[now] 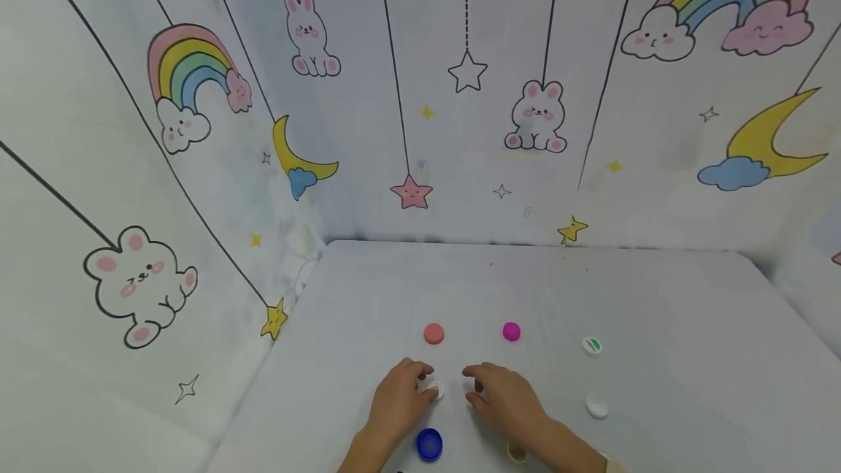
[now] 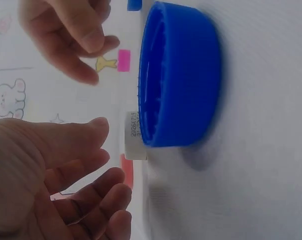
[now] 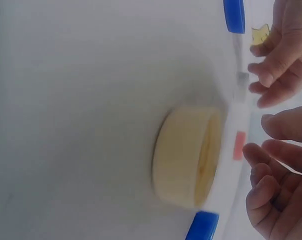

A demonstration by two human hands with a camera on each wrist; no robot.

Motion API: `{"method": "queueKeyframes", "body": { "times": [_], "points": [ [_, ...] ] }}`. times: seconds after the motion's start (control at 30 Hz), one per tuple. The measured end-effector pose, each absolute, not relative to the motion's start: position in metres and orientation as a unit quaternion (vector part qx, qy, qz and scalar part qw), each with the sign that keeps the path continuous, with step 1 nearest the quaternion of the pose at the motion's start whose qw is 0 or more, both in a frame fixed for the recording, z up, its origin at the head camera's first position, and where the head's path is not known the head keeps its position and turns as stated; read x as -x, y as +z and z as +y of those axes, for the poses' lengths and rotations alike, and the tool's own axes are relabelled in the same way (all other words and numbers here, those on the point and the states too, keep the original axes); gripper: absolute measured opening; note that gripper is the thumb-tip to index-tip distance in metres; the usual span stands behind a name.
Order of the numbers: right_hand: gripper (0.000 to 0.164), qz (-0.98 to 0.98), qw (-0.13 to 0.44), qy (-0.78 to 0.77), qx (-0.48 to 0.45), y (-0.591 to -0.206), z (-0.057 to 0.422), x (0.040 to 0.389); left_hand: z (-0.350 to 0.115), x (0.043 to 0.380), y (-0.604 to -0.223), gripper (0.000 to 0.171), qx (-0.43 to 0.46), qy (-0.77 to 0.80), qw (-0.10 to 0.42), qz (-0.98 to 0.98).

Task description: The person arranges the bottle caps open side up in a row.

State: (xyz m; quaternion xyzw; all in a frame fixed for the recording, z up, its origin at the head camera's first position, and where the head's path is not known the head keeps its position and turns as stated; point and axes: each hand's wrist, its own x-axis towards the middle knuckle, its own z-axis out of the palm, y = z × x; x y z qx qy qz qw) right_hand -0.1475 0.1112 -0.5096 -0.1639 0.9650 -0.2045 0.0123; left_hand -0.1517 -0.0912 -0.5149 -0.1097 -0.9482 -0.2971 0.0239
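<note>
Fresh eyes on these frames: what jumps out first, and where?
Probably the cartoon-covered wall, filling the upper part of the head view behind the pale table. Next, the left hand and right hand at lower centre, the left right by a small white cap. In the left wrist view, the blue cap, open side up, looms large at upper centre.

I saw a lane right between left hand [image 1: 399, 398] and right hand [image 1: 506, 394], straight on between coral cap [image 1: 434, 333] and magenta cap [image 1: 511, 331], but a white cap [image 1: 439, 390] crowded its left edge!
</note>
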Motion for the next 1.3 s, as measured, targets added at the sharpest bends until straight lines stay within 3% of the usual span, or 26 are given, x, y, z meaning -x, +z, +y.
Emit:
{"method": "queueKeyframes", "body": {
  "times": [0.23, 0.5, 0.77, 1.3],
  "points": [
    [0.035, 0.958, -0.004, -0.209, 0.198, -0.514, 0.094, 0.151, -0.099, 0.155, -0.518, 0.029, 0.127, -0.307, 0.028, -0.943],
    [0.037, 0.954, 0.038, -0.216, 0.206, -0.524, 0.076, 0.146, -0.11, 0.145, -0.527, 0.03, 0.143, -0.318, 0.007, -0.937],
    [0.037, 0.955, -0.006, -0.209, 0.209, -0.525, 0.071, 0.149, -0.106, 0.151, -0.529, 0.033, 0.145, -0.306, 0.01, -0.941],
    [0.033, 0.957, -0.029, -0.211, 0.197, -0.527, 0.067, 0.152, -0.098, 0.152, -0.526, 0.027, 0.13, -0.293, 0.002, -0.947]
  ]
}}
